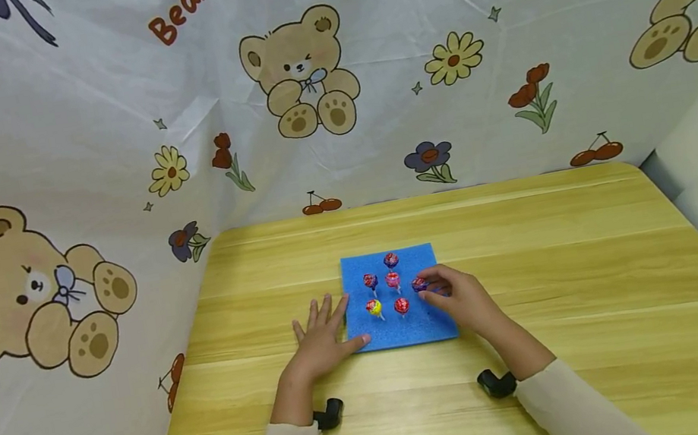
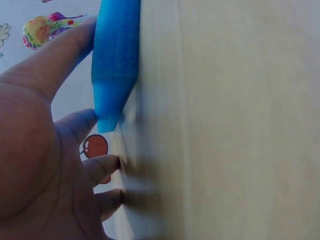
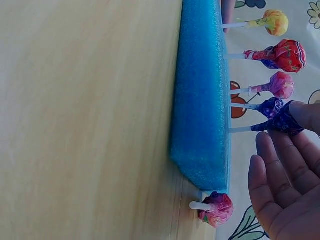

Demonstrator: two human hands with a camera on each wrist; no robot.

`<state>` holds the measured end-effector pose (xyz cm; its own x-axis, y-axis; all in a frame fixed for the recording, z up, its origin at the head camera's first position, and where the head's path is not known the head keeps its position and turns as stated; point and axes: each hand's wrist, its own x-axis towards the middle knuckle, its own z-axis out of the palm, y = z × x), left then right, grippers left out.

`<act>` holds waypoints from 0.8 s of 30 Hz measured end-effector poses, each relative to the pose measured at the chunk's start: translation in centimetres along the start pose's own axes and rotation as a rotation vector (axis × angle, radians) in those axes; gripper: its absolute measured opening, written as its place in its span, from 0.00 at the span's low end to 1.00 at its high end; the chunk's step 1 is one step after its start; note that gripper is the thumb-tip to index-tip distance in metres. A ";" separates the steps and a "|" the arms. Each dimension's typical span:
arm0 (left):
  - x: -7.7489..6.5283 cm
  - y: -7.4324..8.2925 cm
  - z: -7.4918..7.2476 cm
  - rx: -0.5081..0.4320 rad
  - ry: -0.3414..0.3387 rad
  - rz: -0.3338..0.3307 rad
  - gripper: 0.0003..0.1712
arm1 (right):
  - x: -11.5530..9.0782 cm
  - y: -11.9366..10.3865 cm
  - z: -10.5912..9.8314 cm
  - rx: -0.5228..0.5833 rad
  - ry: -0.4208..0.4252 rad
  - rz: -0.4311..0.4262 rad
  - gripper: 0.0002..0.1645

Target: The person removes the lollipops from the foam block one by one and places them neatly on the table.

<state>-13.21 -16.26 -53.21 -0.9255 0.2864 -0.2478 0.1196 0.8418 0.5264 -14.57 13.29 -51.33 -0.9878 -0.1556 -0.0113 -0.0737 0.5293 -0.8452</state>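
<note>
Blue foam board (image 1: 403, 333) meets our splayed left hand (image 1: 319, 347), while our right hand (image 1: 463, 298) pinches a purple-wrapped lollipop (image 1: 419, 284) standing in it, likely setting or drawing its stick (image 3: 241, 130), so next, we judge, straight, steady motion is needed.

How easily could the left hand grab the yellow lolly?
Probably yes, easily: the left hand rests at the left edge of the foam, holding nothing, and the yellow lolly stands close by with no other lolly between.
</note>
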 end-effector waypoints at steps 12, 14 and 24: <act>0.0 0.0 0.0 0.009 0.000 -0.001 0.53 | -0.5 -0.8 -0.5 0.037 0.053 -0.009 0.20; 0.0 0.0 0.0 0.006 0.001 0.000 0.53 | -0.6 -0.9 -0.6 0.053 0.062 -0.009 0.20; -0.1 0.2 -0.1 0.005 0.002 -0.003 0.53 | -0.8 -1.0 -1.1 0.064 0.067 -0.012 0.20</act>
<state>-13.16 -16.16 -53.01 -0.9264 0.2834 -0.2479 0.1190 0.8450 0.5214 -13.87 13.81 -49.88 -0.9940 -0.1041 0.0332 -0.0788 0.4729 -0.8776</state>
